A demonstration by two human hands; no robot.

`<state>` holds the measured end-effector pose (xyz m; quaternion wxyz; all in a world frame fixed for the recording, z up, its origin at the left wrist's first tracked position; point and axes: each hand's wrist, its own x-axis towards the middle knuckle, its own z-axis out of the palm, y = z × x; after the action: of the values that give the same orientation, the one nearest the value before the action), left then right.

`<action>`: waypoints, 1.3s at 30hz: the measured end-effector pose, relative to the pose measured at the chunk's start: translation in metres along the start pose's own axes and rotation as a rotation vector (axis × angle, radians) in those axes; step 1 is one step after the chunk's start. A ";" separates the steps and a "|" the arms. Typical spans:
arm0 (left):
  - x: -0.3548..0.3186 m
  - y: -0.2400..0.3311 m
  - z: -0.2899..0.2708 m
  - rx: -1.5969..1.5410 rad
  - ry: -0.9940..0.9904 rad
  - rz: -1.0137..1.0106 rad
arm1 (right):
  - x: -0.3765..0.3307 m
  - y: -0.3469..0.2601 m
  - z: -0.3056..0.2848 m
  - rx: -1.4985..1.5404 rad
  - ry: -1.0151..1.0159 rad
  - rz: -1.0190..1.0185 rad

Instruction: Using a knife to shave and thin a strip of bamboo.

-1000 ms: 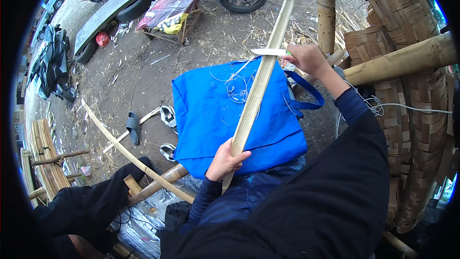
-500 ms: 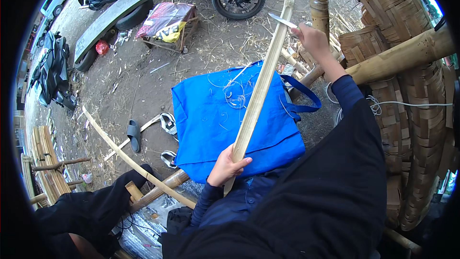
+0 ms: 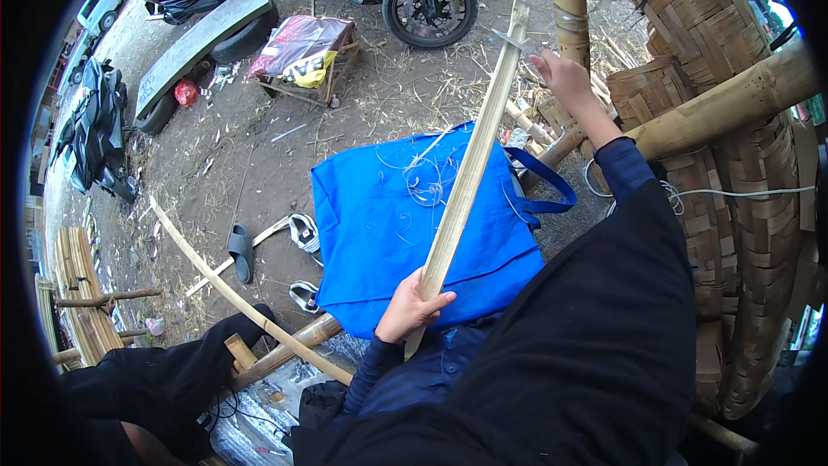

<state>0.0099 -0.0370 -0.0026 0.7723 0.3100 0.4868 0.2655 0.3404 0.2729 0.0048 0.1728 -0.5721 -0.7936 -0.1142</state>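
A long, pale bamboo strip [image 3: 473, 171] slants up and away over my lap. My left hand [image 3: 410, 309] is closed round its lower part, thumb lying across the near end. Out toward the far tip, my right hand [image 3: 567, 82] is closed on a knife, whose handle is mostly hidden in the fingers. The knife blade [image 3: 512, 40] lies across the strip just below its tip, looking slightly blurred. Beneath the strip a blue cloth bag [image 3: 371, 207] covers my lap, with thin curled shavings [image 3: 429, 185] scattered on it.
A thick bamboo pole [image 3: 733, 103] and woven bamboo panels [image 3: 750, 250] stand close on my right. An upright bamboo post [image 3: 569, 0] rises beyond my right hand. Leftward, a curved bamboo strip [image 3: 233, 293] crosses near another person's dark-clothed leg [image 3: 172, 362]. Parked motorbikes [image 3: 423, 0] stand ahead.
The view has tilted slightly, so the scene sits a little lower. Both hands keep their grips, and the blade is still across the strip near its far end.
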 end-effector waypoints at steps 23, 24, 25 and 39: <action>0.002 -0.008 -0.002 -0.089 -0.038 -0.069 | 0.003 -0.009 -0.012 0.034 0.070 -0.035; 0.004 -0.008 -0.005 -0.068 -0.015 -0.080 | -0.004 -0.017 -0.007 0.120 0.030 0.054; 0.005 -0.007 -0.007 -0.048 0.006 -0.091 | -0.008 -0.030 -0.010 0.118 0.033 0.052; 0.002 -0.007 -0.011 -0.193 -0.102 -0.082 | -0.018 -0.021 -0.034 0.222 0.193 0.133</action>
<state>0.0014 -0.0382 -0.0121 0.8325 0.2271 0.4314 0.2632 0.3303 0.2376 0.0284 0.3175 -0.5871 -0.7415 -0.0687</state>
